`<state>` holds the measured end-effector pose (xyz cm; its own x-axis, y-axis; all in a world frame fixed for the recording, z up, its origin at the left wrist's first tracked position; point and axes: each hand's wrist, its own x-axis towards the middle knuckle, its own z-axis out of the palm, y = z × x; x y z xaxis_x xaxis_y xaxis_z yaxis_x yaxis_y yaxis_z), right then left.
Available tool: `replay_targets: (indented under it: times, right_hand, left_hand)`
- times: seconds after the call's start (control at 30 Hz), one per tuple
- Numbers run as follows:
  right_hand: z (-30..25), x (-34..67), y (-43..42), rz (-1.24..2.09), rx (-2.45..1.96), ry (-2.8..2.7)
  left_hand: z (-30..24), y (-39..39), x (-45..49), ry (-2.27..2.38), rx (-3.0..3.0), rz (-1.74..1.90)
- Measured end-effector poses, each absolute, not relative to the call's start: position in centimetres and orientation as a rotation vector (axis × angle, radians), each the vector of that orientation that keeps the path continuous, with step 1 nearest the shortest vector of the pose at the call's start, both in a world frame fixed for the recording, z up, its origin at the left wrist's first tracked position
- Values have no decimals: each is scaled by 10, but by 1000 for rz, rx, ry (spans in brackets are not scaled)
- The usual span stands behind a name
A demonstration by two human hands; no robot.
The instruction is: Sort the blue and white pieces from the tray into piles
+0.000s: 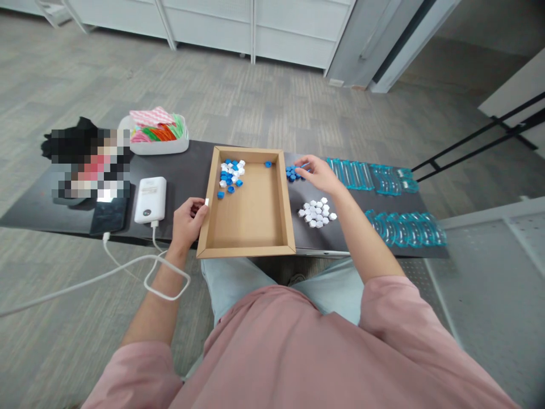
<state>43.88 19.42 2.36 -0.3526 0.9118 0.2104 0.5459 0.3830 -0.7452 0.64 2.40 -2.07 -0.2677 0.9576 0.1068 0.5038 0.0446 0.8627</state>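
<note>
A shallow cardboard tray (251, 249) lies on the dark table (179, 165); a mixed heap of small blue and white pieces (230, 173) sits in its far left corner, with one blue piece (268, 164) apart. My left hand (187, 221) rests by the tray's left wall, fingers closed on a small white piece (206, 201). My right hand (318, 173) reaches beyond the tray's right wall, fingers pinched at a small pile of blue pieces (292, 173). A cluster of white pieces (317, 212) lies nearer me on the right.
Two rows of clear turquoise curved parts (370, 176) (406, 228) line the table's right end. A white power bank (150, 199) with a looping cable, a dark phone (108, 216) and a white tub of coloured strips (157, 133) sit on the left.
</note>
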Motion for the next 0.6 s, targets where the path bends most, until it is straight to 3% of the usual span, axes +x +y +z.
replay_targets:
  times: [0.3, 0.6]
  right_hand:
    - [-16, 465, 184, 757, -1496, -1921]
    - [-12, 450, 181, 436, -1651, -2189]
  left_hand:
    - [-14, 23, 11, 1858, 1460, 1146]
    - [-16, 23, 9, 1851, 1445, 1159]
